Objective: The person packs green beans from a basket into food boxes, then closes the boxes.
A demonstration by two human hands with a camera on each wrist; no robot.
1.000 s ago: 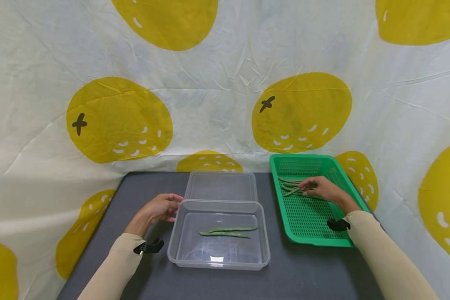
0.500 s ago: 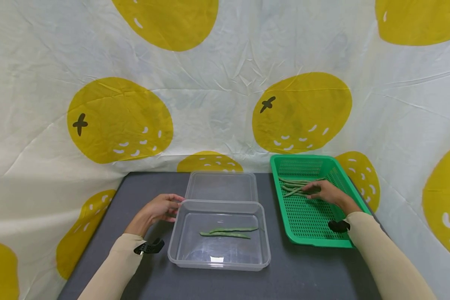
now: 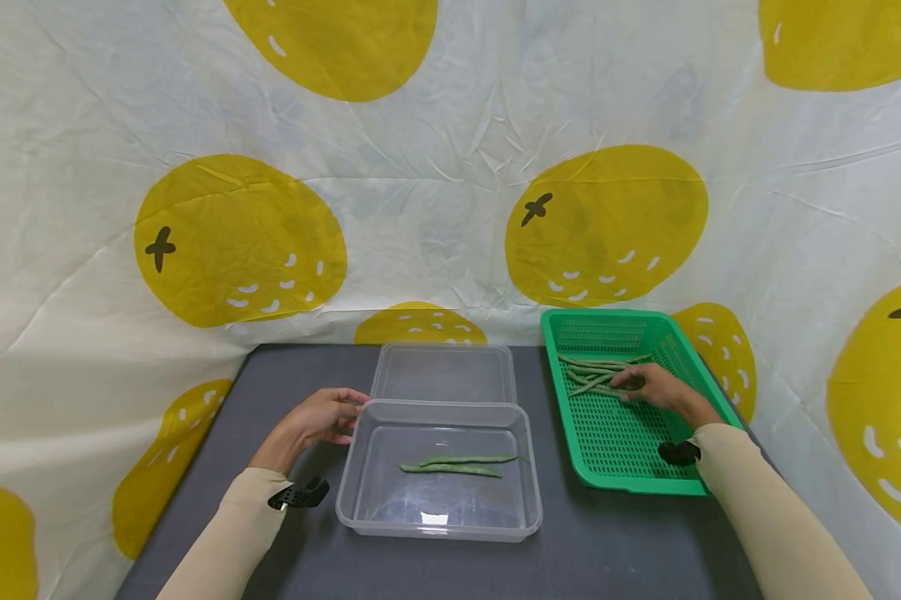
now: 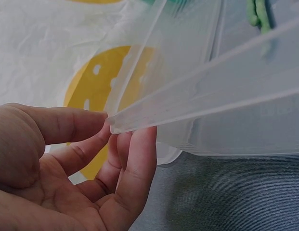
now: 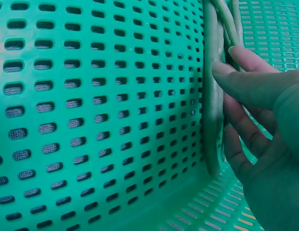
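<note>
In the head view a clear plastic container stands on the dark table, two green beans lying flat in it. My left hand pinches its far left corner; in the left wrist view the thumb lies on the rim and the fingers beneath. To the right, my right hand reaches into a green perforated basket, where several more beans lie near the far side. In the right wrist view its thumb and fingers pinch a green bean close to the basket floor; the fingertips are partly hidden.
A clear lid lies flat behind the container, touching or nearly touching it. Behind the table hangs a pale cloth printed with yellow fruit. The basket stands at the table's right side.
My right hand has shifted slightly right and toward me within the basket, and more of the beans shows at its left. My left hand and the container stay where they were.
</note>
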